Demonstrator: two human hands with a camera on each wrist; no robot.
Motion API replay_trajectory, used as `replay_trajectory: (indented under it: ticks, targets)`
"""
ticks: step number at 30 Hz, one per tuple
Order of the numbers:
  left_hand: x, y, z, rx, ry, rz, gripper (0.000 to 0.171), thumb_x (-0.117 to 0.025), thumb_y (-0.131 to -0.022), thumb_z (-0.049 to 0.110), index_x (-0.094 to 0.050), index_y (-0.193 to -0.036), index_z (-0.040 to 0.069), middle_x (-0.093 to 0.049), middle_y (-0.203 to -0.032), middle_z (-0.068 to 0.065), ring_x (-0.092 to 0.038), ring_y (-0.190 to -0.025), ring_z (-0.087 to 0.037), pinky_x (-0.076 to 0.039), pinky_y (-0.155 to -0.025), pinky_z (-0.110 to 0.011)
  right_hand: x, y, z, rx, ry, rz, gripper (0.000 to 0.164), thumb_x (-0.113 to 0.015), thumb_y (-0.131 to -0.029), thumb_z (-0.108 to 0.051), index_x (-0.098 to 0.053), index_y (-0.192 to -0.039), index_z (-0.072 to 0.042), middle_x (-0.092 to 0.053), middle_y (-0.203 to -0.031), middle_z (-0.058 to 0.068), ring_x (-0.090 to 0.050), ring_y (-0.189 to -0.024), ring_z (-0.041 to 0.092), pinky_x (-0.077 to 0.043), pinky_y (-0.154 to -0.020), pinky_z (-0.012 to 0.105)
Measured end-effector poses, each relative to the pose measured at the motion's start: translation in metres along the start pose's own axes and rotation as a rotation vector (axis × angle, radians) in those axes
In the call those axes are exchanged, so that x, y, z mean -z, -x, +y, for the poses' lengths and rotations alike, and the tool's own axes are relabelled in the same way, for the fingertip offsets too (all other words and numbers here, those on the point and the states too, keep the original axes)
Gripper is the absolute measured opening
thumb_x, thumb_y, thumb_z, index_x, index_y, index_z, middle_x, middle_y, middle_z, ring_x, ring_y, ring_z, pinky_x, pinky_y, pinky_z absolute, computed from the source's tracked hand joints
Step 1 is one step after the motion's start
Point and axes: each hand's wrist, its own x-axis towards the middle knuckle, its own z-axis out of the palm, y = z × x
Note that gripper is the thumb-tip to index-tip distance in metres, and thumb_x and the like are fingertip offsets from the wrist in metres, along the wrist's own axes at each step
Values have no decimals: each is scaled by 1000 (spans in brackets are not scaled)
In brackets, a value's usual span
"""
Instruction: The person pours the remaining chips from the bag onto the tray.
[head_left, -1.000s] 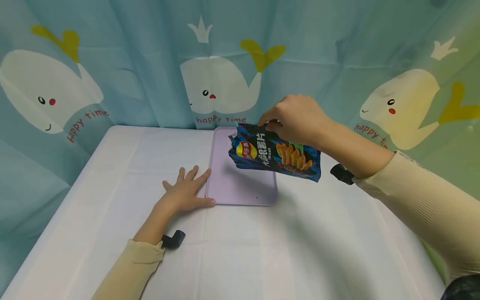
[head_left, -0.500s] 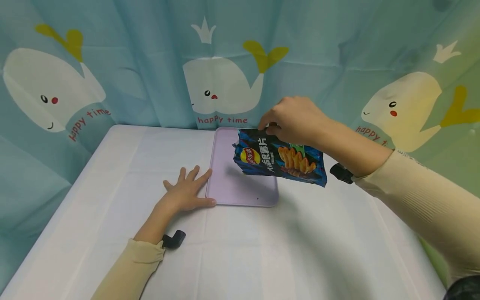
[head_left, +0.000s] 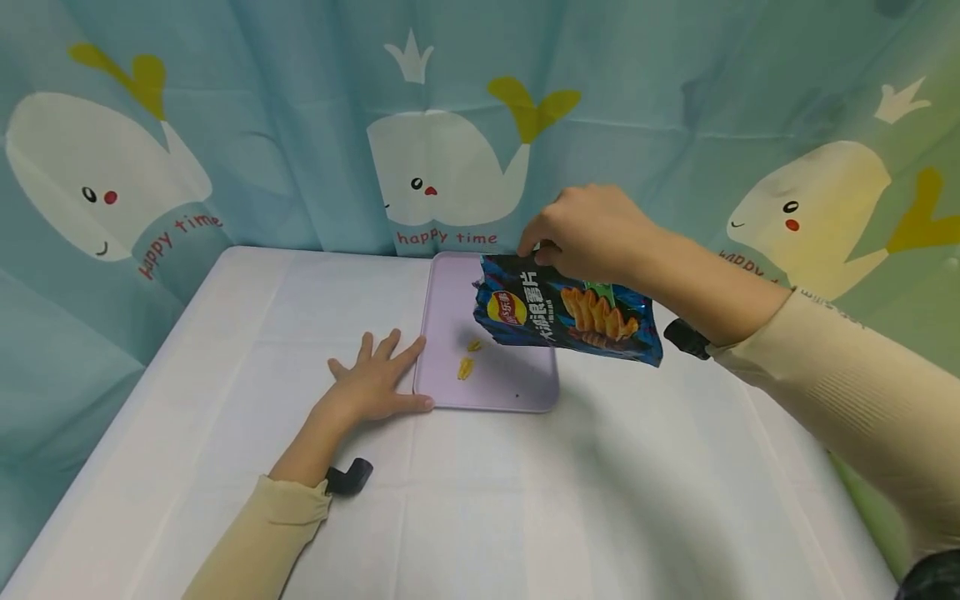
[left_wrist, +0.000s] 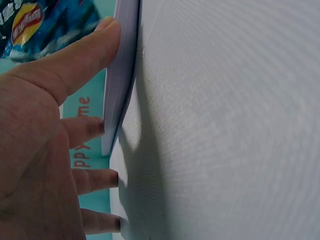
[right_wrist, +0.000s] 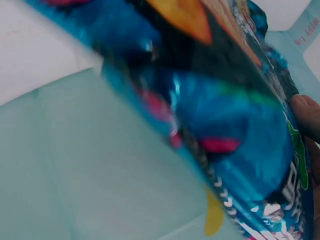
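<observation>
My right hand (head_left: 596, 233) pinches the upper edge of a dark blue bag of potato chips (head_left: 536, 304), holding it on its side above a light purple tray (head_left: 495, 387). The bag's left end is tilted over the tray. Two yellow chip pieces (head_left: 465, 368) lie on the tray. With fingers spread, my left hand (head_left: 369, 385) rests at the tray's left side, thumb and forefinger touching its edge. In the left wrist view the thumb (left_wrist: 95, 47) presses on the tray's rim (left_wrist: 121, 65). The right wrist view shows the bag (right_wrist: 225, 115) up close, partly blurred.
The tray lies on a table with a white cloth (head_left: 465, 500). A blue-green curtain (head_left: 285, 183) printed with whales hangs right behind the table's far edge. Black wrist mounts (head_left: 349, 477) stick out at both sleeves.
Chip pieces have appeared on the tray below the bag's left end. The right hand's bag has shifted slightly right. The left hand has stayed in place at the tray.
</observation>
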Motion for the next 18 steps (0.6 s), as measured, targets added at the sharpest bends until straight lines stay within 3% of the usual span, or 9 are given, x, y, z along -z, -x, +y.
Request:
replay_trajectory:
  ticks: [18]
  targets:
    - [0, 0, 1, -10, 15, -1, 100, -67, -81, 69, -23, -160, 25, -12, -165, -22, 2, -147, -57, -3, -94, -90, 2, 3, 0, 4, 33, -31, 16, -72, -92, -17, -81, -104, -23, -77, -98, 1, -66, -76, 22, -50, -53, 36]
